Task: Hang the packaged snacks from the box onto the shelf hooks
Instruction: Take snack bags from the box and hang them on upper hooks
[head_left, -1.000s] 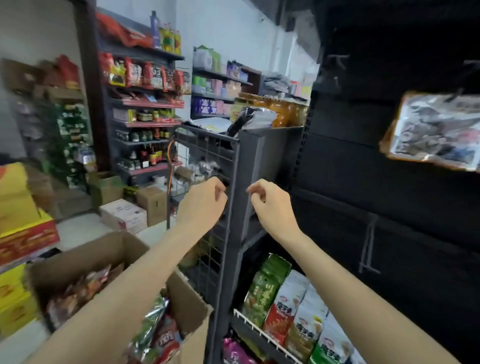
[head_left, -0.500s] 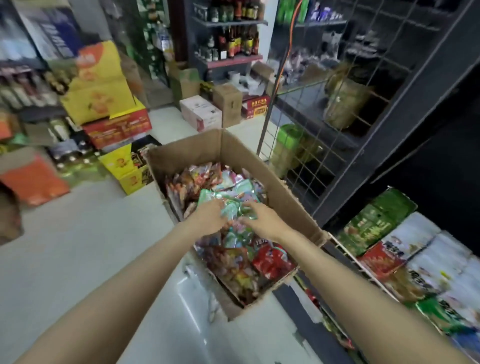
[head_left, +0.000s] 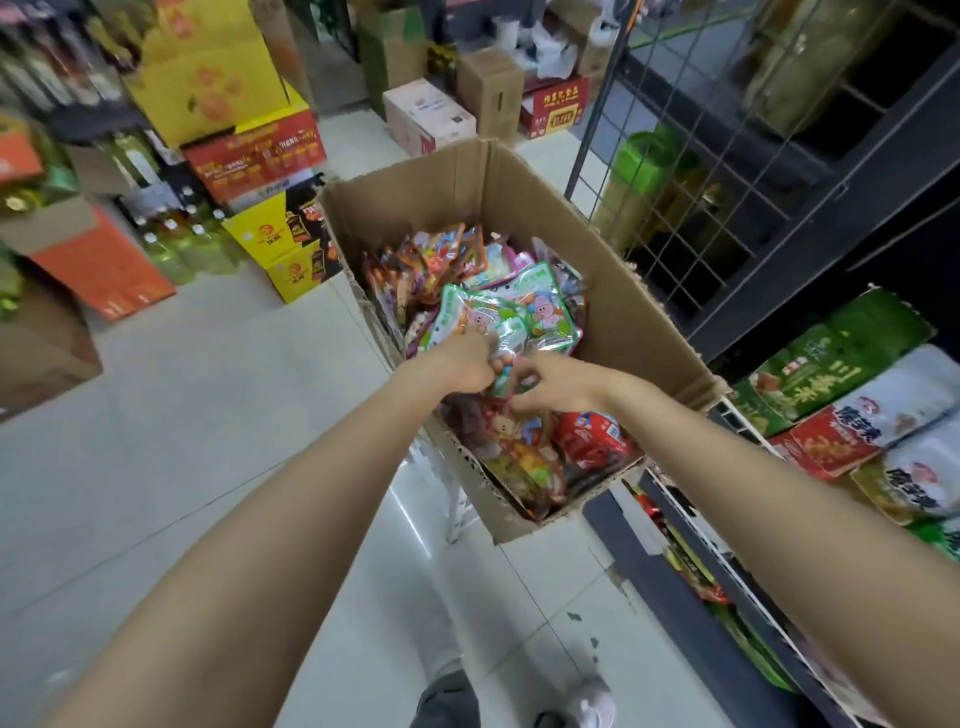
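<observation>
Nearest the camera, two bare forearms reach forward from the lower corners and meet over an open cardboard box (head_left: 628, 322) that stands on the pale tiled floor (head_left: 208, 415). The person's shoes show at the bottom edge, blurred. The left hand (head_left: 462, 361) has its fingers curled onto the near edge of a green-bordered snack packet (head_left: 483, 317) with a cartoon print, which lies on top of the heap in the middle of the box. The right hand (head_left: 558, 387) sits just beside the left, its thumb and fingers bent in a pinch at the same clear packet edge; whether it truly grips the plastic or only touches it cannot be told. The two hands are close together, almost touching. Under and around them the box is filled with mixed packaged snacks (head_left: 524, 457), red and orange ones at the near end, pink and orange ones at the far end.

To the right, a low wire-fronted shelf (head_left: 691, 519) holds leaning green, red and white bags (head_left: 852, 410). Above it rises a dark shelving unit with a wire grid panel (head_left: 691, 208), its contents behind the grid blurred. Farther left, stacked yellow and red cartons (head_left: 249, 156) stand on the floor beside green bottles (head_left: 176, 244). At the far end, brown and white cartons (head_left: 441, 114) sit on the floor.
</observation>
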